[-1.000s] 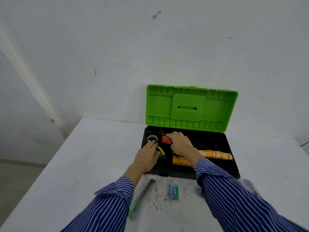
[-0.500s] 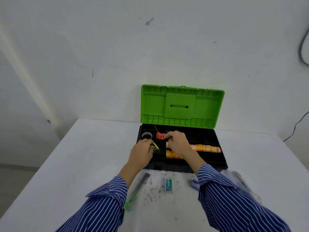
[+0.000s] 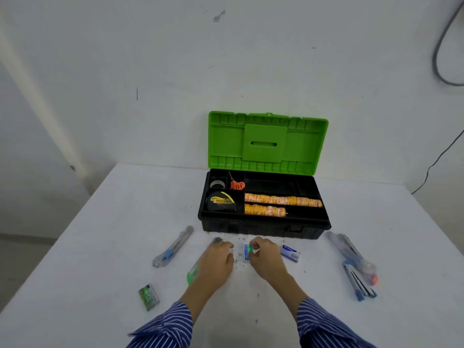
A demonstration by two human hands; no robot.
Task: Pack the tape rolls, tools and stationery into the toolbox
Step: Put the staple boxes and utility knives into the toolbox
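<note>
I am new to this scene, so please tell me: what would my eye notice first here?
The bright green lid stands open against the wall, above the black toolbox holding orange tape rolls. In front, the right hand pinches a small box on the white table.

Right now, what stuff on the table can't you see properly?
All in the head view:
- Green-ended tool: the left hand covers its middle.
- Small white box: the right hand hides part; its print is too small to read.
- Clear packet by the blue stapler: its contents are blurred.
- Toolbox back compartments: too dark to see into.
</note>
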